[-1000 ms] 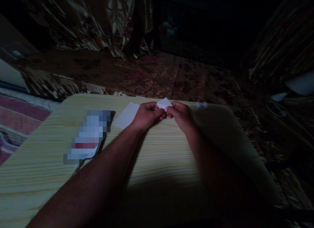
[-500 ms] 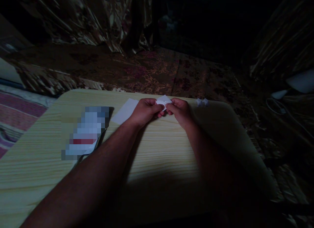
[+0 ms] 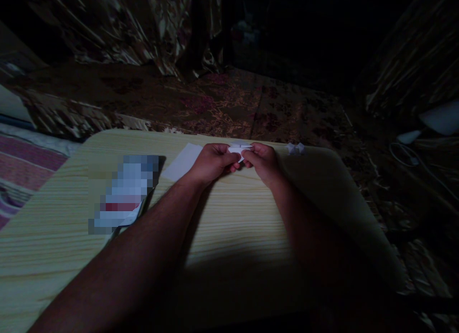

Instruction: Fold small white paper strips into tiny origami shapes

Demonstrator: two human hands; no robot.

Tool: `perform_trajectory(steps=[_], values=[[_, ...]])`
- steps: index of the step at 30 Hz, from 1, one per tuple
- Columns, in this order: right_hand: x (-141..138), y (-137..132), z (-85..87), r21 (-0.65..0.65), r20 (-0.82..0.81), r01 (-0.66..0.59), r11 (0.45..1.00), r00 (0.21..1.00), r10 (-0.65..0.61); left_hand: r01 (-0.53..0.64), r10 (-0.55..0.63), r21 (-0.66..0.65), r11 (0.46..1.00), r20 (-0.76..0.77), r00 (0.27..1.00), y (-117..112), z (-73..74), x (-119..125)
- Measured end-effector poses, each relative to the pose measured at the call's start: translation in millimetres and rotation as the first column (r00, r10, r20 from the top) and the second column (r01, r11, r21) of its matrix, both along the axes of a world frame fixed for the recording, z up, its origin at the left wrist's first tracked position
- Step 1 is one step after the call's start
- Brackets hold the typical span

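A small piece of folded white paper [image 3: 236, 153] is held between my two hands near the far edge of the table. My left hand [image 3: 212, 162] pinches its left side, thumb on top. On the right side, my right hand [image 3: 263, 162] grips it the same way, with its thumb close to the other thumb. Fingers cover much of the paper, so its full shape is hidden. Beside my left hand lies flat white paper [image 3: 183, 161]. Two small folded white paper pieces [image 3: 296, 148] sit to the right of my right hand.
The pale wood-grain table [image 3: 229, 213] has rounded corners. A blurred-out flat object [image 3: 125, 194] lies on its left part, next to my left forearm. Behind stands a surface covered in patterned cloth [image 3: 215, 103]. A white lamp-like object [image 3: 439, 119] with a cable is at right.
The upper part of the folded paper, which stood up as a point, now looks flatter and tilted away. Both hands stay in nearly the same place.
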State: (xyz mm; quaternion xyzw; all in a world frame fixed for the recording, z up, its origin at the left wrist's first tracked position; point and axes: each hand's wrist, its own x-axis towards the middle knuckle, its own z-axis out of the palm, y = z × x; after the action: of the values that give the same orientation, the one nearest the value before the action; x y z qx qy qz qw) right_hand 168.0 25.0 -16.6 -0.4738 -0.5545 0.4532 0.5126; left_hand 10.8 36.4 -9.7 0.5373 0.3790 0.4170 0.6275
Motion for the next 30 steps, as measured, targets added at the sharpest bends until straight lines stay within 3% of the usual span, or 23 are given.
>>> perform_trajectory(steps=[17, 30], values=[[-2.1, 1.2, -3.0, 0.008, -0.011, 0.053, 0.999, 0.999, -0.053, -0.019, 0.02, 0.008, 1.0, -0.006, 1.0, 0.8, -2.4, 0.1], [2.2, 0.8, -0.4, -0.051, -0.046, -0.011, 0.999, 0.999, 0.009, -0.063, 0.065, -0.044, 0.997, 0.043, 0.997, 3.9, -1.5, -2.1]])
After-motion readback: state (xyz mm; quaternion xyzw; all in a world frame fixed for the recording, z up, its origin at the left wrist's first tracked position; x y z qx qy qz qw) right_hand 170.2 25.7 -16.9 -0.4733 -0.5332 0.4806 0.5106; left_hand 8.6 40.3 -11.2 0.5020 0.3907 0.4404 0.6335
